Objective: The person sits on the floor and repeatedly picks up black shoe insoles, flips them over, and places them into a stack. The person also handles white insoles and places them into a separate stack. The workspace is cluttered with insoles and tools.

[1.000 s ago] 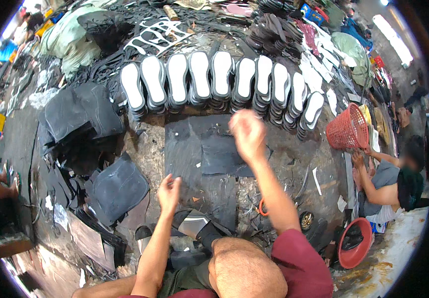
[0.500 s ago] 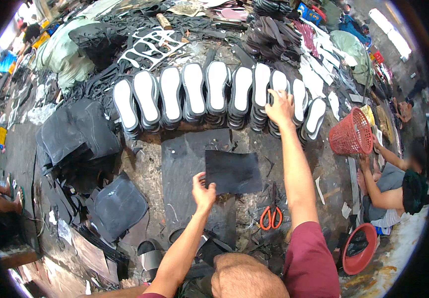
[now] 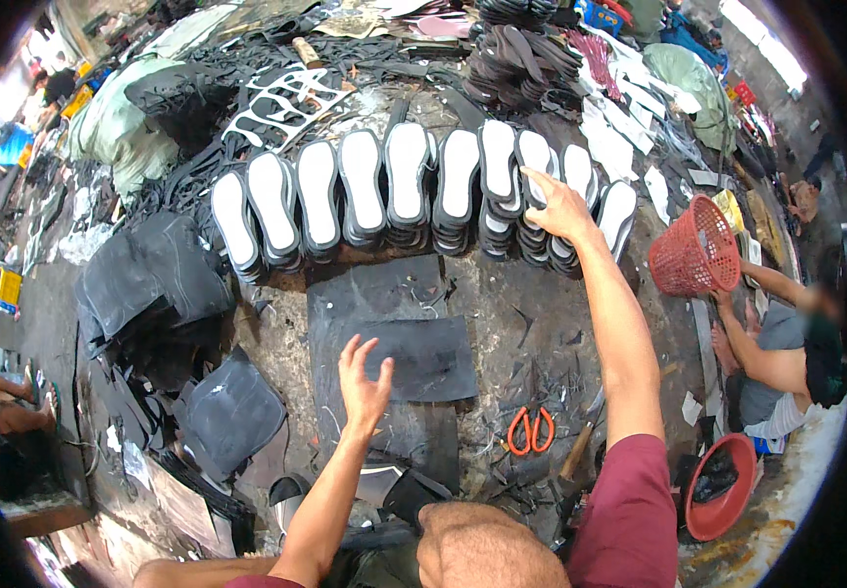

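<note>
— Fingers [image 3: 363, 355] of the left hand [image 3: 363, 384] are spreading loose, gripping nothing; the hand is hovering at the near left corner of the dark rubber sheet [image 3: 421, 357], and I cannot tell if it is touching.

— And that sheet?

— It is lying flat on a larger dark mat [image 3: 376, 294] in the middle of the work floor [image 3: 541, 314], with orange-handled scissors [image 3: 531, 431] just beside it toward the near right edge.

— What is the right hand [image 3: 562, 204] doing?

— It is stretching to the far side, fingertips resting on a stack in the row of white-topped soles [image 3: 413, 186]. The fingers are curling but not yet clasping anything.

— So which step is this?

— Picking a sole from the row, I judge. The next move is calling for pinching just one sole off the stack without tipping its neighbours, which are leaning close together.

— Anyone else?

— Another person [image 3: 786, 353] is sitting by the red basket [image 3: 698, 250] at the right edge.
</note>
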Available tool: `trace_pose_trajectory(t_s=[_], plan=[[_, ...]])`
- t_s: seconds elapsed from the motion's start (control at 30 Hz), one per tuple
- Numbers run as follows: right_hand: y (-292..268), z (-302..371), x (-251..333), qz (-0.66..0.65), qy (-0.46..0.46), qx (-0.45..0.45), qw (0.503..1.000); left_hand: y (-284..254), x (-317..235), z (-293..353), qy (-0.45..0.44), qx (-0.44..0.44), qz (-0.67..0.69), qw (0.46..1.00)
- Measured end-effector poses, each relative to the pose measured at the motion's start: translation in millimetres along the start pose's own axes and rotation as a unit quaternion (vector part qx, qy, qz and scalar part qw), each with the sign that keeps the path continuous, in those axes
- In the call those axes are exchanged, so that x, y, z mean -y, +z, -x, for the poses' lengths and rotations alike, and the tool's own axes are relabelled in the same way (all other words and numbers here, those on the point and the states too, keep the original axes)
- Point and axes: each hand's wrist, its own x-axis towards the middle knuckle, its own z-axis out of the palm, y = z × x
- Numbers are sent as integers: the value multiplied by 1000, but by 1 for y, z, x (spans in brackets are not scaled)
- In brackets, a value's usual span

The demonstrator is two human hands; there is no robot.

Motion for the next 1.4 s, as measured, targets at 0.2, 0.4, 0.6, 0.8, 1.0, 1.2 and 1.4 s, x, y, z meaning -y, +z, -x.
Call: trace_pose_trajectory(t_s=[0.2,0.4,0.6,0.8,1.0,1.2,1.4], plan=[[7,7,-9,49,-16,-60,997,47,-49,-35,48,45,89,994],[-3,3,-17,-18,-21,-38,999,130,-158,-156,281,108,30,953],[-30,0,-22,-54,79,-135,986,170,-159,-163,328,200,-240,892],[-45,-16,-43,-93,162,-350,918,163,-135,-171,364,235,-279,857],[-49,-22,11,-260,85,-478,835,153,-137,-174,321,207,-74,921],[6,115,148,-324,-82,-360,871,80,-177,-129,-140,230,722,637],[49,242,259,-364,-82,-164,913,-27,-62,16,-219,270,673,652]])
